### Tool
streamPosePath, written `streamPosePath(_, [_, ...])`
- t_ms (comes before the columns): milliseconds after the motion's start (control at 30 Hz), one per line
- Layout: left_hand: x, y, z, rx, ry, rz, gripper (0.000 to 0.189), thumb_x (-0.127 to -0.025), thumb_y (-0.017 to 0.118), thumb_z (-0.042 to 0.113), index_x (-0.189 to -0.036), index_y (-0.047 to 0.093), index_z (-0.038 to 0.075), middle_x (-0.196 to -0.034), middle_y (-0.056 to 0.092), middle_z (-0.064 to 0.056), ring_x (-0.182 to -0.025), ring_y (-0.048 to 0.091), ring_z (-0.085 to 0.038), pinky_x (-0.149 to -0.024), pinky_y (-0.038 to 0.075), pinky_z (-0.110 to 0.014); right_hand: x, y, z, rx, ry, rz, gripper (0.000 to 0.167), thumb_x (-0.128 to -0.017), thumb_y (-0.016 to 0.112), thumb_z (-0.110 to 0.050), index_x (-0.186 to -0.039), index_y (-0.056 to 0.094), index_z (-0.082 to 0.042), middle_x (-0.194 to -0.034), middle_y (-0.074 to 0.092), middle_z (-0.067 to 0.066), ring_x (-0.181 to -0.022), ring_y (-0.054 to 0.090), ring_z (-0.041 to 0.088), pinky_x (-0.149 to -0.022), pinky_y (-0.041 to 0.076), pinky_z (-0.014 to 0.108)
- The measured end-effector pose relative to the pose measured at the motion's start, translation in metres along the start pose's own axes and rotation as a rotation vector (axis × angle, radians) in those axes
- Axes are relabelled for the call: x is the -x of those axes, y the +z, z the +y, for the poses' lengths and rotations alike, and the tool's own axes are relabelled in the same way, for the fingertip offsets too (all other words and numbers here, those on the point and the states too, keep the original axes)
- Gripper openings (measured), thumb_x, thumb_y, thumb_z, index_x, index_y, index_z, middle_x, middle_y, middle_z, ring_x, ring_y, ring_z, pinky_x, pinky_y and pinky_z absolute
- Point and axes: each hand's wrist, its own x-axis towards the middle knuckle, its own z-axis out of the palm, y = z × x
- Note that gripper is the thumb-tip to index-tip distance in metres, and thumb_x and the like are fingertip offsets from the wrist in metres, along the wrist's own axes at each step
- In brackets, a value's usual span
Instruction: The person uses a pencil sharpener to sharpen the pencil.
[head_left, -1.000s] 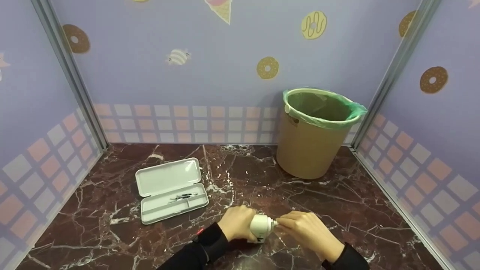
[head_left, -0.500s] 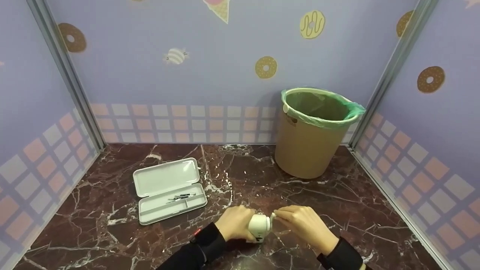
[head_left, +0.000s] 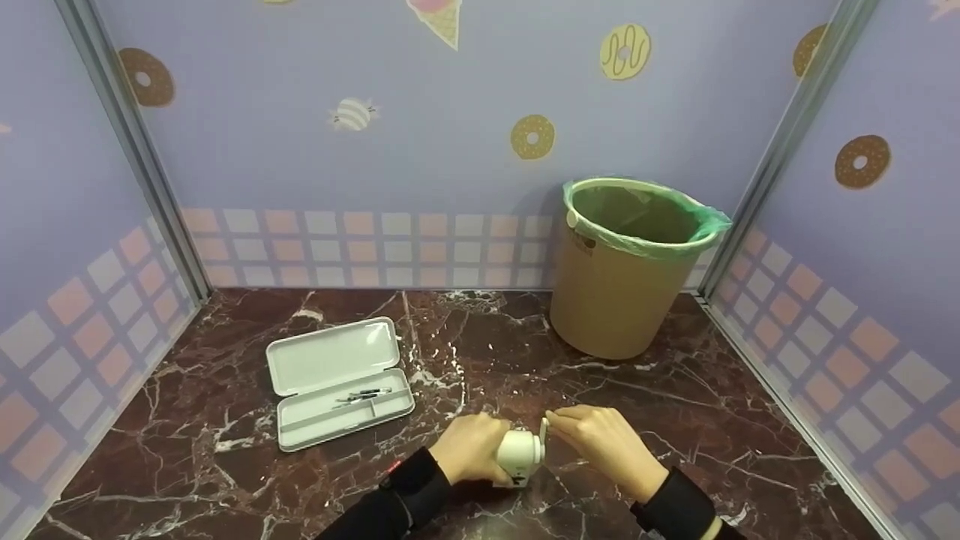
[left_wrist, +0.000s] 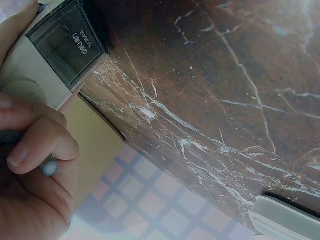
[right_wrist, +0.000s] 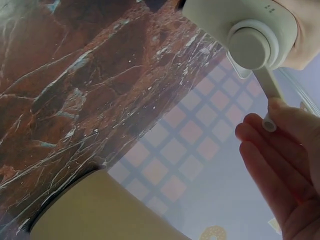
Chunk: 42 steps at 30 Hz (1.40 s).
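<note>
My left hand (head_left: 472, 448) holds a white crank pencil sharpener (head_left: 517, 450) over the front of the table. In the left wrist view, its dark see-through shavings drawer (left_wrist: 70, 42) faces the camera. A thin rod with a pale blue end (left_wrist: 50, 168), perhaps a pencil, sticks out between my left fingers; the rest of it is hidden. My right hand (head_left: 607, 442) is at the sharpener's crank (right_wrist: 267, 82). Its thumb and index finger pinch the small knob (right_wrist: 269, 125) at the crank's end, while the other fingers extend past it.
An open white pencil case (head_left: 335, 360) lies to the left with several thin pens or pencils (head_left: 365, 394) inside. At the back right stands a tan bin (head_left: 615, 300) with a green liner. Patterned walls (head_left: 375, 165) enclose the dark marble table (head_left: 480, 337).
The crank has turned from pointing towards my right hand to standing upward beside the sharpener. My right hand has moved slightly away from me with it; my left hand stays nearly still.
</note>
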Motion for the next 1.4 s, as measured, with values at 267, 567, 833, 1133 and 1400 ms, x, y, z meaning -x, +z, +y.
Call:
streamPosePath(267, [0.0,-0.001,0.001,0.03,0.001,-0.014,0.047,-0.058,0.095,0.037,-0.087,0.067,0.013,-0.078,0.072,0.002,-0.063,0.063,-0.012,-0.06,0.054,-0.024,0.001,0.007,0.001,0.066,0.019,0.01,0.024,-0.074,0.086,-0.014,-0.096,0.079,-0.012,-0.081,0.075,-0.005,-0.068,0.069,0.009,-0.06,0.056,0.024])
streamPosePath(567, [0.0,0.001,-0.003,0.026,0.007,0.007,0.049,-0.056,0.095,0.038,-0.087,0.068,0.013,-0.076,0.071,0.002,-0.062,0.062,-0.012,-0.058,0.053,-0.025,-0.003,0.014,0.0,0.084,0.049,-0.027,0.017,-0.079,0.081,-0.012,-0.096,0.079,-0.013,-0.082,0.076,-0.003,-0.07,0.071,0.012,-0.06,0.057,0.026])
streamPosePath(833, [0.002,0.002,-0.001,0.028,0.026,0.03,0.049,-0.055,0.096,0.037,-0.086,0.067,0.013,-0.076,0.072,0.002,-0.062,0.063,-0.013,-0.058,0.053,-0.026,-0.001,0.017,-0.001,0.08,0.072,-0.051,0.014,-0.079,0.081,-0.01,-0.093,0.079,-0.012,-0.079,0.075,-0.003,-0.068,0.07,0.013,-0.058,0.055,0.027])
streamPosePath(1133, [0.003,0.001,-0.001,0.03,0.025,0.022,0.048,-0.057,0.095,0.037,-0.086,0.066,0.014,-0.075,0.07,0.003,-0.063,0.061,-0.012,-0.058,0.052,-0.025,-0.003,0.03,0.001,0.069,0.097,-0.063,0.02,-0.086,0.076,-0.009,-0.069,0.067,-0.015,-0.063,0.065,-0.007,-0.057,0.063,0.011,-0.051,0.049,0.027])
streamPosePath(1400, [0.003,0.0,-0.001,0.032,0.01,0.019,0.049,-0.057,0.096,0.039,-0.087,0.066,0.014,-0.077,0.07,0.002,-0.065,0.063,-0.013,-0.059,0.052,-0.025,0.001,0.045,0.001,0.039,0.137,-0.135,0.022,-0.089,0.075,-0.012,-0.068,0.068,-0.015,-0.063,0.067,-0.006,-0.053,0.061,0.011,-0.05,0.049,0.03])
